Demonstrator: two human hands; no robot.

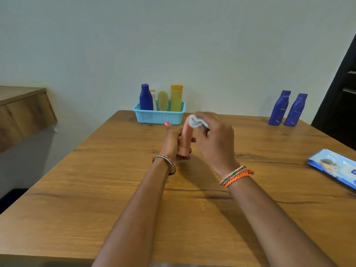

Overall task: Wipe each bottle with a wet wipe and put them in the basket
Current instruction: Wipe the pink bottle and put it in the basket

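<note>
My left hand [172, 140] grips a small pink bottle [185, 142] near its cap end, above the middle of the wooden table [96, 189]. My right hand [215, 139] presses a crumpled white wet wipe [196, 122] against the bottle's upper end. A light blue basket [159, 117] stands at the table's far edge, holding a dark blue bottle [146, 98], a tall yellow bottle [176, 99], a smaller yellow one [163, 101] and a thin white tube [153, 97]. Two dark blue bottles [279, 108] [295, 110] stand upright at the far right.
A blue pack of wet wipes [334, 167] lies at the table's right edge. A wooden shelf [23, 106] juts out at the left. A pale wall runs behind the table, with a dark door frame [339, 93] at the right.
</note>
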